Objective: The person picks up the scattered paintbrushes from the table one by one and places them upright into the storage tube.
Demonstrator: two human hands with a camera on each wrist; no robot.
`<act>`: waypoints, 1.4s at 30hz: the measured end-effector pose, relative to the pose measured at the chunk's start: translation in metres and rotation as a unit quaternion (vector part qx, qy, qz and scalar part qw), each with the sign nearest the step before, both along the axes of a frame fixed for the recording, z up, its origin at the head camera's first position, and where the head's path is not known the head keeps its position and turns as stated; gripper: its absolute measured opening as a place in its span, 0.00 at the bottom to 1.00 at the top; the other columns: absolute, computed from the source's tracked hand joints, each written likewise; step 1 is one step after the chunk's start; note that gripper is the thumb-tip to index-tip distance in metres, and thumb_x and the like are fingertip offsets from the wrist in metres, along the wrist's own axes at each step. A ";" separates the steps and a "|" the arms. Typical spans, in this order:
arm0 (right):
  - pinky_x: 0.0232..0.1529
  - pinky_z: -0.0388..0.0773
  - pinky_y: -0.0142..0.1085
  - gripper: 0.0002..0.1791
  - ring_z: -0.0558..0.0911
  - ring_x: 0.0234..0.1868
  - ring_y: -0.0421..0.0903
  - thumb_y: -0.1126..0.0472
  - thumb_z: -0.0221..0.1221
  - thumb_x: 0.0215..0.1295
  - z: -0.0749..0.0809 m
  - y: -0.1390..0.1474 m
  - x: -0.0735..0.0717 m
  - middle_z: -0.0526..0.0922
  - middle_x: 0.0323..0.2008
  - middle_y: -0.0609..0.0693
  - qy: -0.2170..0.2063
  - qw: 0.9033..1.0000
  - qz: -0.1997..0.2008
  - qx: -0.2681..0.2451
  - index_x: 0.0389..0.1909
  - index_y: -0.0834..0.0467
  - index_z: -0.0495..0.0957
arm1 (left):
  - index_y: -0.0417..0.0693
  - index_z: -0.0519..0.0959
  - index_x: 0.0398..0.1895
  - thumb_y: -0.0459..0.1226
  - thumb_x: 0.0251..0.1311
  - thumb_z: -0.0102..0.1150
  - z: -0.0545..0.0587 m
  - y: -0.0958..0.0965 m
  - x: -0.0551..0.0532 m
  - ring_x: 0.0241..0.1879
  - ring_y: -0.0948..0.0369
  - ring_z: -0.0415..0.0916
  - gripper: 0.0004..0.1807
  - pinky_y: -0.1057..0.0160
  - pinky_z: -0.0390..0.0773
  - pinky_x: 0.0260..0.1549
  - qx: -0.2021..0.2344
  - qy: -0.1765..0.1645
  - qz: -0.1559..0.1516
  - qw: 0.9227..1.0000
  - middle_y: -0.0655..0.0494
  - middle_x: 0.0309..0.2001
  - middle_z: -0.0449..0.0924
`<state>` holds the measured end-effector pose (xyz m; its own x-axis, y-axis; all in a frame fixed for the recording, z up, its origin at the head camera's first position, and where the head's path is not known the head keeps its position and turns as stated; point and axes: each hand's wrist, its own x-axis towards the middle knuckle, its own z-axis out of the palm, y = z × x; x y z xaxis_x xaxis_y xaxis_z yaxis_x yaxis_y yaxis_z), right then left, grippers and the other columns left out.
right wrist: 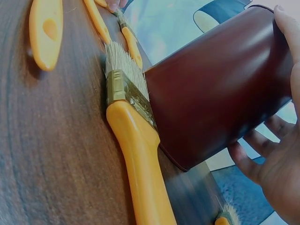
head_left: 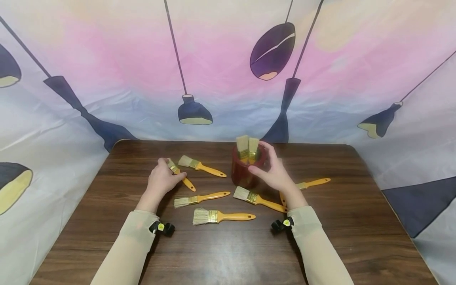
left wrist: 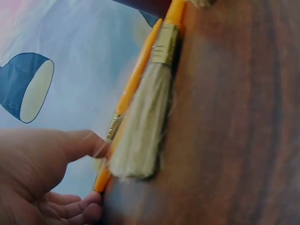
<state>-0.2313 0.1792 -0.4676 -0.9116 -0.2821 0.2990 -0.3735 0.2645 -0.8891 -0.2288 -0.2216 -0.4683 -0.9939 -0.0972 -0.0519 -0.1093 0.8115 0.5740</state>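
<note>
With its thumb and fingers, my left hand (head_left: 162, 178) pinches a flat paintbrush (head_left: 189, 184) at the table's left; its bristles point away from me. In the left wrist view another brush's bristles (left wrist: 140, 131) cover part of it. My right hand (head_left: 276, 170) grips a dark red cylindrical pot (head_left: 242, 174) from its right side, thumb near the front of the rim and fingers round the back. Two paintbrushes (head_left: 243, 146) stand in the pot, bristles up. Close in front of it lies a wide paintbrush (right wrist: 140, 154) with an orange handle.
Behind the left hand lies one paintbrush (head_left: 210, 170); two more, one narrow (head_left: 213, 195) and one wide (head_left: 233, 217), lie nearer me. Right of the pot is another paintbrush (head_left: 317, 182), partly behind my forearm. A patterned cloth (head_left: 221, 79) hangs behind the wooden table (head_left: 221, 257).
</note>
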 end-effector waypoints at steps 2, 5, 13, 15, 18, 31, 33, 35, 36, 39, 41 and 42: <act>0.61 0.80 0.59 0.50 0.81 0.55 0.58 0.66 0.73 0.68 0.000 0.000 0.000 0.73 0.70 0.62 0.001 1.000 -0.001 0.000 0.84 0.51 0.54 | 0.24 0.59 0.74 0.46 0.67 0.74 0.001 -0.001 0.000 0.45 0.39 0.82 0.48 0.41 0.81 0.46 0.005 -0.008 0.003 1.000 0.33 0.47 0.82; 0.61 0.80 0.59 0.50 0.82 0.54 0.58 0.67 0.74 0.68 0.000 0.000 0.001 0.74 0.70 0.62 0.002 1.000 -0.002 0.001 0.84 0.52 0.54 | 0.25 0.61 0.72 0.43 0.67 0.73 0.003 -0.003 0.001 0.46 0.39 0.83 0.43 0.40 0.81 0.47 0.008 -0.019 0.006 1.000 0.34 0.47 0.84; 0.62 0.79 0.61 0.50 0.82 0.54 0.59 0.67 0.74 0.68 0.002 -0.001 0.002 0.74 0.69 0.63 0.004 1.000 -0.003 0.001 0.84 0.52 0.55 | 0.23 0.67 0.74 0.40 0.71 0.71 0.008 -0.005 0.001 0.47 0.39 0.85 0.39 0.39 0.82 0.53 -0.010 -0.017 0.002 1.000 0.35 0.45 0.88; 0.62 0.80 0.61 0.50 0.82 0.53 0.59 0.67 0.74 0.68 0.002 0.000 0.002 0.74 0.69 0.63 0.004 1.000 -0.003 0.001 0.84 0.52 0.55 | 0.22 0.69 0.73 0.39 0.71 0.70 0.008 -0.006 0.001 0.47 0.40 0.85 0.37 0.40 0.83 0.52 -0.015 -0.013 0.000 1.000 0.35 0.45 0.88; 0.62 0.80 0.61 0.50 0.82 0.53 0.58 0.68 0.73 0.68 0.001 0.000 0.002 0.74 0.68 0.64 0.003 1.000 -0.001 0.000 0.84 0.53 0.54 | 0.24 0.74 0.69 0.39 0.70 0.69 0.007 -0.008 0.000 0.46 0.41 0.86 0.33 0.41 0.83 0.51 -0.010 -0.009 0.004 1.000 0.36 0.45 0.89; 0.65 0.78 0.61 0.51 0.81 0.56 0.59 0.66 0.74 0.68 0.004 0.000 0.001 0.73 0.71 0.63 -0.002 1.000 -0.001 0.002 0.84 0.53 0.54 | 0.31 0.83 0.59 0.37 0.70 0.65 0.026 -0.004 0.000 0.43 0.50 0.86 0.21 0.67 0.80 0.36 0.144 0.140 0.032 0.979 0.37 0.47 0.88; 0.65 0.78 0.61 0.51 0.81 0.56 0.59 0.66 0.74 0.68 0.004 0.000 0.000 0.73 0.71 0.63 -0.002 1.000 -0.002 0.004 0.84 0.53 0.54 | 0.32 0.82 0.59 0.36 0.71 0.66 0.033 0.003 0.001 0.40 0.56 0.87 0.20 0.71 0.81 0.34 0.186 0.157 0.022 0.970 0.36 0.47 0.87; 0.65 0.78 0.60 0.50 0.81 0.56 0.59 0.66 0.74 0.69 0.005 0.001 0.000 0.73 0.71 0.63 -0.003 1.000 -0.003 0.003 0.84 0.52 0.54 | 0.31 0.82 0.58 0.34 0.72 0.66 0.039 0.010 0.002 0.37 0.61 0.86 0.18 0.70 0.85 0.35 0.236 0.171 0.009 0.957 0.36 0.47 0.87; 0.64 0.78 0.60 0.50 0.81 0.55 0.59 0.66 0.74 0.68 0.005 0.001 0.000 0.73 0.70 0.63 -0.003 1.000 -0.004 0.002 0.84 0.52 0.54 | 0.31 0.82 0.58 0.34 0.73 0.66 0.043 0.014 0.003 0.36 0.63 0.86 0.17 0.69 0.86 0.35 0.261 0.178 0.003 0.949 0.37 0.46 0.87; 0.63 0.79 0.59 0.50 0.82 0.55 0.58 0.66 0.73 0.69 0.004 0.001 0.001 0.74 0.70 0.62 -0.004 1.000 -0.005 0.003 0.84 0.51 0.54 | 0.29 0.82 0.54 0.33 0.74 0.67 0.053 0.027 0.004 0.33 0.65 0.86 0.14 0.67 0.87 0.35 0.315 0.203 -0.009 0.927 0.40 0.43 0.87; 0.62 0.80 0.59 0.50 0.82 0.55 0.58 0.66 0.73 0.69 0.004 0.000 0.002 0.73 0.70 0.62 -0.007 1.000 -0.002 0.003 0.84 0.51 0.54 | 0.29 0.83 0.51 0.33 0.75 0.67 0.060 0.037 0.005 0.31 0.62 0.86 0.13 0.68 0.86 0.34 0.332 0.221 -0.015 0.917 0.41 0.41 0.87; 0.62 0.80 0.58 0.50 0.81 0.55 0.58 0.66 0.73 0.69 0.004 0.000 0.002 0.73 0.71 0.62 -0.007 1.000 0.001 0.003 0.84 0.51 0.53 | 0.29 0.83 0.50 0.33 0.75 0.68 0.064 0.042 0.006 0.31 0.61 0.86 0.12 0.68 0.86 0.33 0.340 0.228 -0.018 0.912 0.41 0.41 0.87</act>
<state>-0.2293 0.1790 -0.4639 -0.9152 -0.2857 0.2843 -0.3612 0.2688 -0.8929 -0.2233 -0.1792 -0.4040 -0.9294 -0.1631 0.3311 0.2857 0.2500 0.9251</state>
